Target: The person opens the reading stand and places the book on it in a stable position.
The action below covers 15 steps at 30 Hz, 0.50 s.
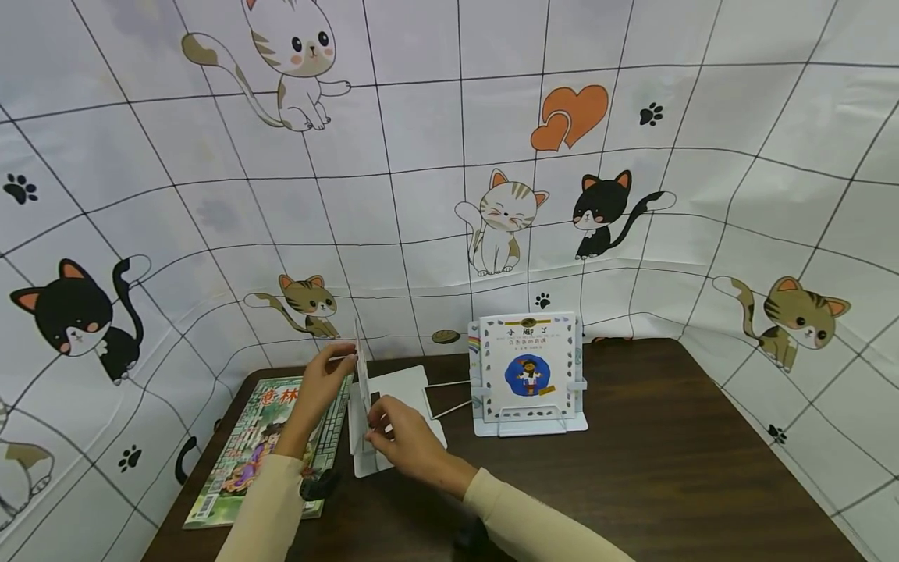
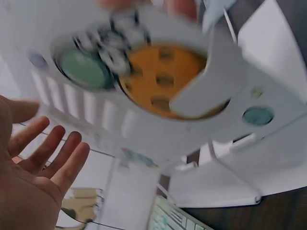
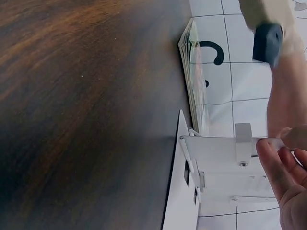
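A white book stand (image 1: 360,449) stands left of centre on the table, its upright panel seen almost edge-on in the head view. Orange and green round cartoon prints mark the panel (image 2: 148,72) in the left wrist view, with a white clip (image 2: 206,91) across part of them. My right hand (image 1: 410,445) pinches the panel's near edge with curled fingers; in the right wrist view the fingertips (image 3: 264,147) lie on that edge. On the panel's other side, my left hand (image 1: 325,390) is close to its upper part. Its fingers (image 2: 67,163) are loosely extended, apart from the panel.
Right of the hands, a second book stand (image 1: 581,417) holds a white book (image 1: 502,367) with a blue circle. A magazine (image 1: 242,453) lies at the left beside a grid-patterned item (image 1: 332,437). Behind the dark wooden table (image 1: 667,468) hangs a cat-printed sheet (image 1: 421,218).
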Motion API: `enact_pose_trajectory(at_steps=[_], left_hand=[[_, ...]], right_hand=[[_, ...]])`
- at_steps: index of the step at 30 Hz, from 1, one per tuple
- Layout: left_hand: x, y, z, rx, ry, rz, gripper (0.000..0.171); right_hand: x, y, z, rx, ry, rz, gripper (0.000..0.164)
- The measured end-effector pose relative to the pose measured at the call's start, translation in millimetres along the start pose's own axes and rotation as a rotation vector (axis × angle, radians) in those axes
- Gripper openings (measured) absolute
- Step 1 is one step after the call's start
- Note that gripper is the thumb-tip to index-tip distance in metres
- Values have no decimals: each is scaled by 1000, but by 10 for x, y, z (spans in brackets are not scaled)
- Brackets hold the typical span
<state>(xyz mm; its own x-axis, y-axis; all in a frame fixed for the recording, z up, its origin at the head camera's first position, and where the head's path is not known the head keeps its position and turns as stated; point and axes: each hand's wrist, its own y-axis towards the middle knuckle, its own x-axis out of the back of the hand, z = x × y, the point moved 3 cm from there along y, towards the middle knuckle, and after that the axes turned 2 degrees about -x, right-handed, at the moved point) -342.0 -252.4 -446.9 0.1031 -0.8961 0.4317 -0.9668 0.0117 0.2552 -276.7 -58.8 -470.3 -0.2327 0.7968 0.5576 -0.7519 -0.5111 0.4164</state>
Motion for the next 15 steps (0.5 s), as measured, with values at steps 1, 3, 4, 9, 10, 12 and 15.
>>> enact_pose_trajectory(at_steps=[1, 3, 4, 9, 10, 12, 15], left_hand=[[5, -73, -52, -13, -16, 1, 47], [6, -218, -151, -37, -48, 12, 49], [0, -292, -205, -49, -61, 21, 49], [-110, -592, -405, -86, -73, 83, 57], [-142, -629, -432, -99, -54, 81, 61], [-203, -684, -464, -122, -24, 65, 67], [-275, -728, -495, -173, 36, 16, 67]], right_hand=[[4, 5, -1, -2, 0, 2, 18], [14, 14, -2, -4, 7, 1, 18], [18, 18, -2, -5, 11, -1, 18], [30, 26, -18, -22, 32, -3, 19], [33, 26, -20, -24, 33, -5, 19], [39, 21, -29, -26, 26, -5, 20], [68, 20, -32, -38, 24, 5, 21]])
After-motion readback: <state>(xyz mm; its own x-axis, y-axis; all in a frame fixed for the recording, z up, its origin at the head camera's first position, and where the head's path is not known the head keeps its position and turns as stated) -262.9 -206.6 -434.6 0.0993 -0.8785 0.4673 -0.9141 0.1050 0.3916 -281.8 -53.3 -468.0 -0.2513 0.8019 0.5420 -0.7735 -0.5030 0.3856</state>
